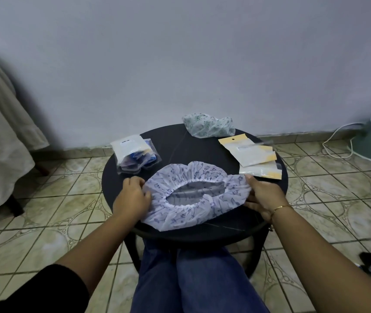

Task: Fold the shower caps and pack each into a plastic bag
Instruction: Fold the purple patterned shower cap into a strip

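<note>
Purple shower cap [193, 195] spread on round surface [202, 145], near edge overhanging slightly. Left hand [132, 197] fingers grip left rim; right hand [262, 197] fingers pinch right rim. Bare patch centre-back.

Left arm: black sleeve [44, 290], pushed above the forearm | Right arm: bare forearm, thin gold bracelet [280, 207] at wrist | Legs: dark blue denim trousers [193, 279] | Hands: bare, no gloves

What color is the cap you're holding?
White with a bluish-purple floral print on the cap, seen in the head view.
</note>
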### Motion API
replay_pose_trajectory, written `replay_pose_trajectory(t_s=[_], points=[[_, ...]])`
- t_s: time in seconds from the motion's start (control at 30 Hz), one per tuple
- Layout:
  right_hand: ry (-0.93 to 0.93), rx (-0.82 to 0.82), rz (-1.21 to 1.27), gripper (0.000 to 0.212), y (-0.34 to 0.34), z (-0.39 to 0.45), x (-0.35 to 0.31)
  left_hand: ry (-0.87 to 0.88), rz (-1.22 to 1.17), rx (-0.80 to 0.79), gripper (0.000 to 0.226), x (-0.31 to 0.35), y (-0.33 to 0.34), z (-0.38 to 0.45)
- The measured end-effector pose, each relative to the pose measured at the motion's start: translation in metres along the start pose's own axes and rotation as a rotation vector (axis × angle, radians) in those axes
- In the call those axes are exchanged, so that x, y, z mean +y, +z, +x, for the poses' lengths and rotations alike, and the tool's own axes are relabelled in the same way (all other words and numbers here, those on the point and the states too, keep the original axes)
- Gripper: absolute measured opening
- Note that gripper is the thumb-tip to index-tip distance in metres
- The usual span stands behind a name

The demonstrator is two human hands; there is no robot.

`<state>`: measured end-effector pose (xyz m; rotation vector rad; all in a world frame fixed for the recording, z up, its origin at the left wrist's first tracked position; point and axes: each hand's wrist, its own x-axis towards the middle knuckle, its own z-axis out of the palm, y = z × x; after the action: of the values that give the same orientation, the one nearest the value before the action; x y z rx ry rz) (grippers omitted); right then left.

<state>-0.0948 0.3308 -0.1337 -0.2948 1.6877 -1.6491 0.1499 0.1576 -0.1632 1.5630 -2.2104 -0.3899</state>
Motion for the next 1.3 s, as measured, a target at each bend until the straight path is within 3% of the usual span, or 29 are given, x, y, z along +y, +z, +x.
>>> replay_pose_trajectory(t_s=[0.1,0.17,0.3,0.43,0.53,0.63,0.8,0.9,1.03,1.13,1.3], points=[[-0.086,0.023,-0.195,0.036,-0.001,0.0,-0.001,0.353,0.148,0.143,0.052,-0.007,0.006,-0.012],[-0.14,0.084,-0.421,0.049,-0.002,-0.004,-0.004,0.476,0.245,0.087,0.052,-0.004,0.005,-0.015],[0.029,-0.002,-0.568,0.077,-0.002,-0.019,-0.009,0.391,0.406,-0.046,0.049,0.008,0.0,-0.02],[0.135,-0.155,-0.55,0.07,0.001,-0.024,-0.011,0.368,0.454,-0.044,0.042,0.024,-0.003,-0.029],[0.129,-0.178,-0.535,0.064,0.007,-0.02,-0.008,0.377,0.383,-0.055,0.035,0.037,-0.006,-0.036],[0.088,-0.119,-0.507,0.043,0.01,-0.013,-0.007,0.287,0.2,-0.048,0.031,0.045,-0.013,-0.04],[0.081,-0.091,-0.534,0.021,0.011,-0.003,-0.011,0.096,0.006,0.089,0.054,0.045,-0.025,-0.028],[0.053,-0.097,-0.476,0.04,0.011,-0.003,-0.01,0.005,-0.158,0.109,0.059,0.045,-0.028,-0.014],[0.018,-0.059,-0.428,0.064,0.015,0.002,-0.01,-0.195,-0.2,-0.192,0.071,0.047,-0.023,0.011],[-0.049,0.028,-0.475,0.05,0.02,0.006,-0.008,-0.253,-0.291,-0.297,0.051,0.045,-0.018,0.019],[-0.055,0.117,-0.54,0.032,0.016,0.014,-0.006,-0.423,-0.662,-0.273,0.02,0.041,-0.018,0.019]])
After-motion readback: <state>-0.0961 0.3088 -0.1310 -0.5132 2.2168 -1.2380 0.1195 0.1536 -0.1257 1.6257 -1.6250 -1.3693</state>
